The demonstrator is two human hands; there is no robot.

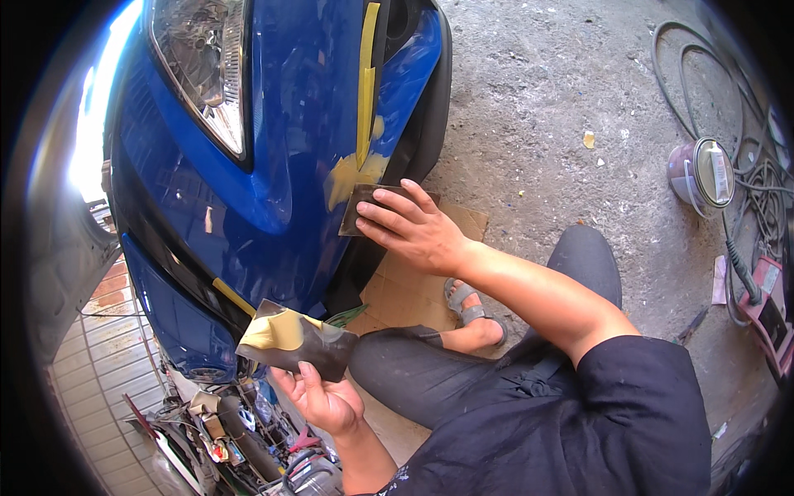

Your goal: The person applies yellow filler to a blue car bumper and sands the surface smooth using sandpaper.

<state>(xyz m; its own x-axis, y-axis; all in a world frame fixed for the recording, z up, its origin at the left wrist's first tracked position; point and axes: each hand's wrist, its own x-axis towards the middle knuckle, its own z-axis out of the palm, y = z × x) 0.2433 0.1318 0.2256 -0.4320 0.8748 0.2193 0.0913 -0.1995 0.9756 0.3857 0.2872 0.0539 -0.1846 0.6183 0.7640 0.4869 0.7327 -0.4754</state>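
Observation:
The blue car bumper [248, 248] fills the upper left, with a smeared pale-yellow filler patch [341, 179] near its right edge. My right hand [426, 236] grips a thin dark rectangular spreader [351, 221]. Its fingers lie along the top face of the spreader, whose far edge is at the lower border of that patch; the thumb is hidden. Lower down, my left hand [327, 405] pinches a dark flat plate [322, 354] by its near edge, tilted up. A thick dab of yellow filler [277, 331] sits on the plate's left part.
Yellow masking tape [365, 116] runs along the bumper beside the headlight [207, 74]. Flattened cardboard [405, 289] lies beneath the bumper. A paint can [701, 175], coiled cables [757, 190] and a pink machine [767, 314] stand right. Assorted clutter [231, 430] fills the lower left.

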